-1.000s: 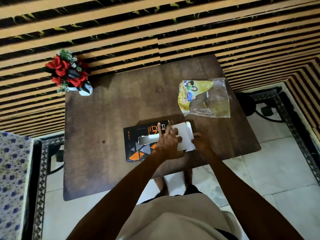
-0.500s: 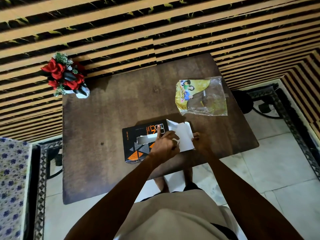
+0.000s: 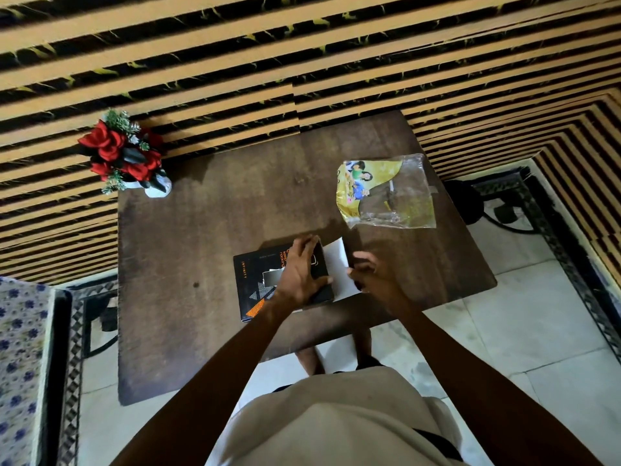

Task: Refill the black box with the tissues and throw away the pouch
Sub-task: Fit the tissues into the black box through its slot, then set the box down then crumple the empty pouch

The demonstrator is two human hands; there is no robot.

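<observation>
The black box [image 3: 268, 284] lies flat near the table's [image 3: 201, 230] six o'clock edge. The left hand [image 3: 300, 274] presses down on its lid, fingers spread. White tissues [image 3: 337, 264] jut from the box's three o'clock end, where the right hand [image 3: 373, 277] sits with fingers curled loosely; whether it pinches them I can't tell. The empty pouch [image 3: 386, 193] lies at two o'clock, near the right edge. A flower vase [image 3: 126, 156] fills the ten o'clock corner. Bare tabletop spreads between them.
</observation>
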